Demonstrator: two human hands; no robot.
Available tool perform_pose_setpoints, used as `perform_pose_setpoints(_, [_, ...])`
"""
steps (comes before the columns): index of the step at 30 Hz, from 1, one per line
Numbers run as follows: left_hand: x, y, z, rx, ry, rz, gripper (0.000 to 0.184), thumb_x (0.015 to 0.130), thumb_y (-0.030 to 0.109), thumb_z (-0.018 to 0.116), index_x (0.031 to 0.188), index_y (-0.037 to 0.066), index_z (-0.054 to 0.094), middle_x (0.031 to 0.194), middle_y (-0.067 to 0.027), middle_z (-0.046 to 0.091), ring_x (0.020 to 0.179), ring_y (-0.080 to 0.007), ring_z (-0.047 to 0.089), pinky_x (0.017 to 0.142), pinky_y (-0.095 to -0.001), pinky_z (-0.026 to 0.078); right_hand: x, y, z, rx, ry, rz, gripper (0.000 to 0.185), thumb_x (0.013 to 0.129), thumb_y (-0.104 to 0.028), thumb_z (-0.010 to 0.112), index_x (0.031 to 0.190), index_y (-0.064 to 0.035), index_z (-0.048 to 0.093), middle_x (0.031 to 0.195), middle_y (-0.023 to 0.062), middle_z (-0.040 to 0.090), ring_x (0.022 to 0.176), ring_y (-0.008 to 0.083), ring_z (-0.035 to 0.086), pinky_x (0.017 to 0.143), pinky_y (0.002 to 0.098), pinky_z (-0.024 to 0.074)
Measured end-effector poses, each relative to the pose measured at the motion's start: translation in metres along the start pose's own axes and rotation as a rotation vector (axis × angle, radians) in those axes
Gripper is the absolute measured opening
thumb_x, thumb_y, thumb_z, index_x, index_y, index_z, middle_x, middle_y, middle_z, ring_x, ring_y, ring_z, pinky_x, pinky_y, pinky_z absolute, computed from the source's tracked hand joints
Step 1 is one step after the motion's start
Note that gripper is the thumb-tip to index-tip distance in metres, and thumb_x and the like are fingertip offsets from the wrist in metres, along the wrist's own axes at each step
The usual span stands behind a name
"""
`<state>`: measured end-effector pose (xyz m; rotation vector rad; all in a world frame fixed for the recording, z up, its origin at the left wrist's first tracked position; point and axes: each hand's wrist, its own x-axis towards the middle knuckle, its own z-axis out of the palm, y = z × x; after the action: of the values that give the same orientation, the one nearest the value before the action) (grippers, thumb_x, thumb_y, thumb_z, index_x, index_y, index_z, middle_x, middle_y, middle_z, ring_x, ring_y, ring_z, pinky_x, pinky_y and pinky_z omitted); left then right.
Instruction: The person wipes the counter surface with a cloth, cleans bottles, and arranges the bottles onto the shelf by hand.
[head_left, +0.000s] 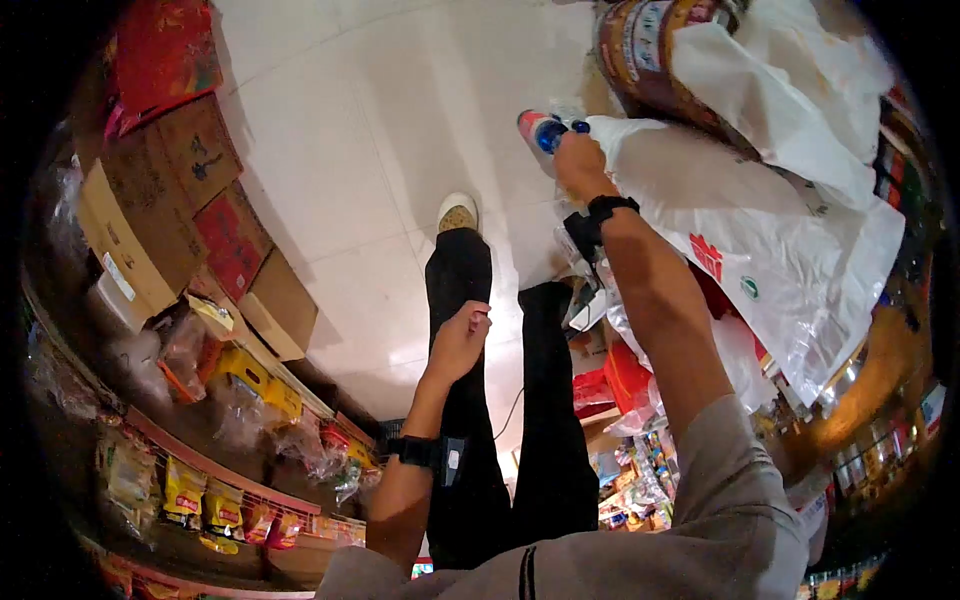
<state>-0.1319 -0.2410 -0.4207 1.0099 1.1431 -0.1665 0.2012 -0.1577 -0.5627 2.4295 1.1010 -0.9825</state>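
My right hand (pixel 583 165) is stretched forward, its fingers closed around a plastic bottle (pixel 545 130) with blue and pinkish-red parts. The fingers hide some of the bottle, and I cannot tell whether there is more than one. Just to the right of this hand spreads a large white plastic bag (pixel 680 170) with red and green print. My left hand (pixel 462 338) is curled into a loose fist over my left thigh, with nothing visible in it. Dark bands with devices sit on both wrists.
Cardboard boxes (pixel 150 200) line the left side, above shelves of packaged snacks (pixel 185 490). A brown patterned drum (pixel 650 50) stands at the upper right, partly under white plastic. Pale floor tiles (pixel 370 150) run ahead, where my shoe (pixel 459 211) steps.
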Motion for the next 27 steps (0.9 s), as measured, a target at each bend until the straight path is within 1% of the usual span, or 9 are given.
perform_pose_setpoints(7, [0.016,0.011,-0.012,0.011,0.056,-0.025,0.028,0.091,0.012,0.066,0.116,0.002,0.06,0.096,-0.0148,0.069,0.089,-0.0279,0.068,0.082,-0.0367,0.053,-0.009,0.004,-0.018,-0.122,-0.057,-0.05,0.027,0.083,-0.02,0.064,0.098,0.0006,0.073,0.096,0.0249,0.071,0.096,0.0406,0.069,0.086,0.0482,0.0555])
perform_pose_setpoints(10, [0.023,0.048,-0.014,0.334,0.173,0.239,0.049,0.086,0.011,0.074,0.129,0.0,0.051,0.117,-0.0181,0.065,0.11,-0.033,0.062,0.095,-0.0391,0.05,-0.077,0.008,-0.053,-0.118,-0.026,-0.169,0.027,0.084,-0.025,0.065,0.09,0.0002,0.073,0.087,0.0251,0.07,0.087,0.0426,0.069,0.08,0.0496,0.0553])
perform_pose_setpoints(13, [0.031,0.104,-0.014,0.592,0.207,0.428,0.089,0.07,0.013,0.085,0.144,0.001,0.038,0.141,-0.0211,0.05,0.13,-0.0401,0.046,0.109,-0.045,0.04,-0.154,0.027,-0.098,-0.05,-0.083,-0.279,0.031,0.086,-0.029,0.067,0.085,0.0024,0.069,0.083,0.0265,0.069,0.08,0.0438,0.068,0.074,0.0507,0.0548])
perform_pose_setpoints(16, [0.028,0.133,0.005,0.852,0.17,0.645,0.091,0.068,0.015,0.086,0.144,0.003,0.039,0.143,-0.0211,0.047,0.132,-0.0397,0.046,0.111,-0.0456,0.038,-0.256,0.053,-0.145,-0.004,0.273,-0.581,0.022,0.085,-0.023,0.068,0.079,-0.0022,0.066,0.071,0.0189,0.062,0.065,0.0394,0.06,0.057,0.0502,0.0468])
perform_pose_setpoints(18, [0.012,0.154,0.026,0.873,0.144,0.765,0.088,0.066,0.015,0.086,0.141,0.003,0.042,0.141,-0.0201,0.05,0.13,-0.0392,0.048,0.11,-0.0463,0.039,-0.318,0.068,-0.186,-0.002,0.21,-0.586,0.023,0.086,-0.025,0.069,0.081,-0.0033,0.063,0.069,0.0167,0.062,0.063,0.038,0.06,0.055,0.0477,0.0462])
perform_pose_setpoints(21, [-0.034,0.182,0.057,0.825,-0.077,0.909,0.078,0.065,0.014,0.084,0.134,0.004,0.049,0.133,-0.0177,0.058,0.123,-0.0371,0.055,0.105,-0.0454,0.044,-0.406,0.09,-0.26,0.099,0.002,-0.458,0.022,0.087,-0.024,0.068,0.084,-0.0033,0.061,0.066,0.0175,0.062,0.062,0.038,0.063,0.056,0.0469,0.0482])
perform_pose_setpoints(25, [-0.121,0.237,0.131,0.854,-0.032,1.059,0.069,0.062,0.019,0.085,0.123,0.003,0.056,0.119,-0.016,0.064,0.11,-0.0349,0.063,0.09,-0.0404,0.054,-0.511,0.142,-0.329,0.123,-0.04,-0.324,0.026,0.088,-0.029,0.07,0.088,-0.0044,0.061,0.071,0.0183,0.065,0.066,0.0375,0.066,0.06,0.0474,0.0515])
perform_pose_setpoints(26, [-0.137,0.246,0.153,0.855,-0.03,1.035,0.07,0.063,0.02,0.086,0.123,0.003,0.056,0.119,-0.0156,0.064,0.11,-0.0347,0.063,0.09,-0.0407,0.054,-0.537,0.152,-0.353,0.046,-0.09,-0.203,0.034,0.088,-0.034,0.071,0.101,-0.0033,0.065,0.083,0.0194,0.069,0.075,0.0373,0.069,0.067,0.0476,0.0536])
perform_pose_setpoints(27, [-0.15,0.261,0.172,0.828,-0.041,1.114,0.072,0.062,0.021,0.086,0.125,0.004,0.055,0.118,-0.0156,0.064,0.108,-0.0344,0.064,0.089,-0.0411,0.054,-0.564,0.175,-0.369,0.151,0.139,-0.214,0.047,0.089,-0.039,0.068,0.116,-0.0017,0.06,0.083,0.0187,0.068,0.075,0.0369,0.069,0.068,0.0476,0.0538])
